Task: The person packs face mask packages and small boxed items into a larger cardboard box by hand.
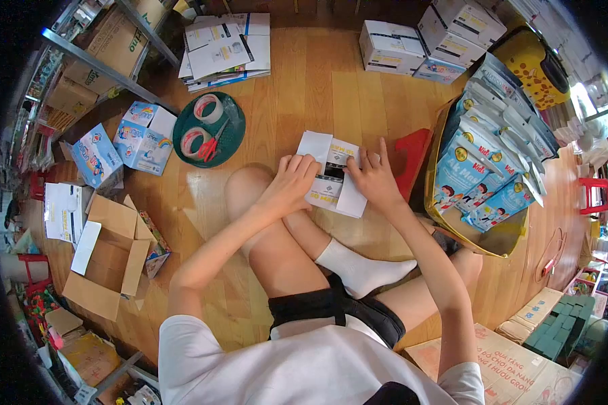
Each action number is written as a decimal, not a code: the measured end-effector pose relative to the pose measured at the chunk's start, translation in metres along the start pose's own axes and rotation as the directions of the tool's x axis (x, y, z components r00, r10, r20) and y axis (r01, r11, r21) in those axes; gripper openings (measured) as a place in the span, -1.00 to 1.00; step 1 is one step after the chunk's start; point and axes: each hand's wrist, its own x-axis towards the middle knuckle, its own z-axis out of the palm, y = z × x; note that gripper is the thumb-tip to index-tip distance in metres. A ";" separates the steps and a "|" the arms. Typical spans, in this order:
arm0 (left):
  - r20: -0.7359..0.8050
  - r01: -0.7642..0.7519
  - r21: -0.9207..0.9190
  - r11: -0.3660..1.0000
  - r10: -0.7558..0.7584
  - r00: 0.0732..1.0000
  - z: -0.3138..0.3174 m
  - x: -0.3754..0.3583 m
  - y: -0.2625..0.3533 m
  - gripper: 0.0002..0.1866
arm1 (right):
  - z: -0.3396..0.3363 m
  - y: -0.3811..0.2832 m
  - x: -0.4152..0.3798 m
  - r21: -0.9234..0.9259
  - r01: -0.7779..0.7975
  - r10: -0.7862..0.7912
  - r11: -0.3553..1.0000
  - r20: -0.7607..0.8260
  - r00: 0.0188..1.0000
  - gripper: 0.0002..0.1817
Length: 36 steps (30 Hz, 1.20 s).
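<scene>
A white carton point(348, 199) with yellow and black print stands in front of my crossed legs. Its two side flaps are folded outward, and a dark gap shows between the printed flaps at its middle. My left hand point(296, 177) holds the carton's left side with bent fingers. On the right side, my right hand point(374, 174) presses at the printed flap, its index finger pointing up and the other fingers curled at the edge. What lies inside the carton is too dark to make out.
A green tray point(231, 150) holds tape rolls point(208, 109) and red scissors point(211, 147) at the left. An open brown box point(108, 260) lies lower left. Right of my hands are a red object point(410, 162) and a yellow bin point(476, 241) of blue pouches point(467, 158). Flattened cartons point(219, 50) lie behind.
</scene>
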 end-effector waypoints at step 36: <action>-0.155 0.303 -0.226 0.926 -0.342 0.927 0.005 -0.058 0.048 -0.31 | -0.109 -0.068 -0.037 0.379 -0.227 0.148 0.897 0.225 0.963 -0.75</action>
